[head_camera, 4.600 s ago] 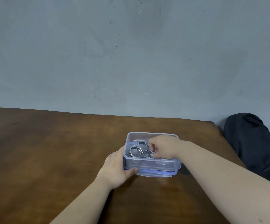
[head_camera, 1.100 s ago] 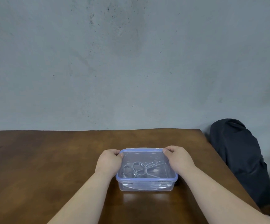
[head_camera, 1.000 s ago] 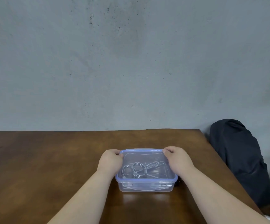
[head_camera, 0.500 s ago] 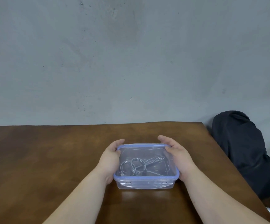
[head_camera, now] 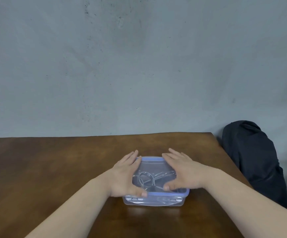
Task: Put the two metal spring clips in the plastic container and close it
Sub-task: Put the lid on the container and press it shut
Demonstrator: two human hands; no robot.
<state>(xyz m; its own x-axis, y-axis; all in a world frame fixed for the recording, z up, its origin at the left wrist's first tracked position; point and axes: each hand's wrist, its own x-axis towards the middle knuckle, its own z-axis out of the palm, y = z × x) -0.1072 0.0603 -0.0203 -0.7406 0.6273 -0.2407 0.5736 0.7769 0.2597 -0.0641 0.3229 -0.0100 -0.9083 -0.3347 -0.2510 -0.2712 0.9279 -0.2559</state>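
Note:
A clear plastic container with a blue-rimmed lid sits on the brown wooden table. Through the lid I see the metal spring clips, coiled rings with wire arms, lying inside. My left hand rests flat on the lid's left part, fingers stretched forward, thumb at the front rim. My right hand lies flat on the right part, thumb near the front rim. Neither hand grips anything.
A dark bag leans against the grey wall just past the table's right edge. The table's far edge meets the wall behind the container.
Both hands moved from gripping the container's left and right sides to lying flat on top of the lid, fingers spread forward. The container stayed in place.

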